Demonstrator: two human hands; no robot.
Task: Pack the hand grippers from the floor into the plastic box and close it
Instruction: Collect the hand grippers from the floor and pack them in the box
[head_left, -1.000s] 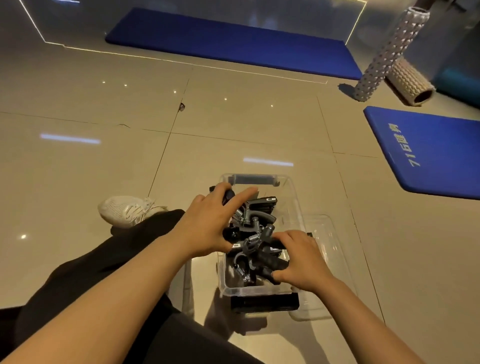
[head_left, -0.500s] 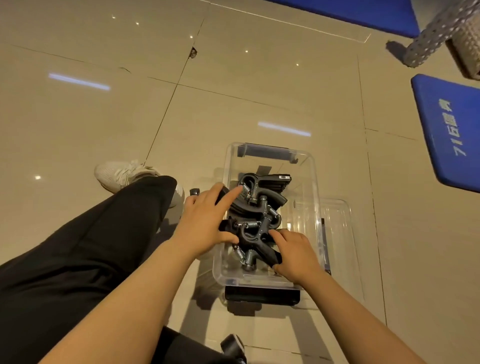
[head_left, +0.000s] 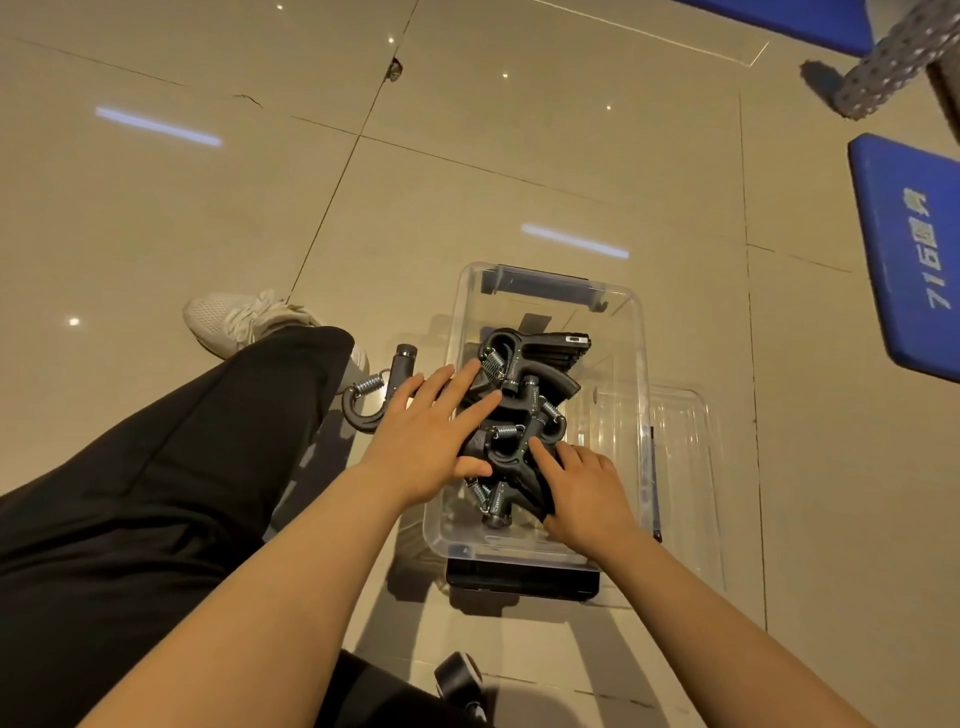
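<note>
Clear plastic box (head_left: 631, 332), piled hand grippers (head_left: 524, 395)

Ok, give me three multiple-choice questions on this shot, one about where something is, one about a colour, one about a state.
1. Where does the stray hand gripper lie?
A. on the floor left of the plastic box
B. on the blue mat
C. on the lid

2. What colour is the shoe?
A. red
B. white
C. black

3. What state is the box in?
A. lid snapped shut
B. open, lid beside it
C. tipped over

Answers:
1 A, it sits on the tile outside the box's left wall, near the left hand.
2 B, white mesh and laces.
3 B, both the left hand and the right hand reach into the open top, with the clear lid lying to the right.
</note>
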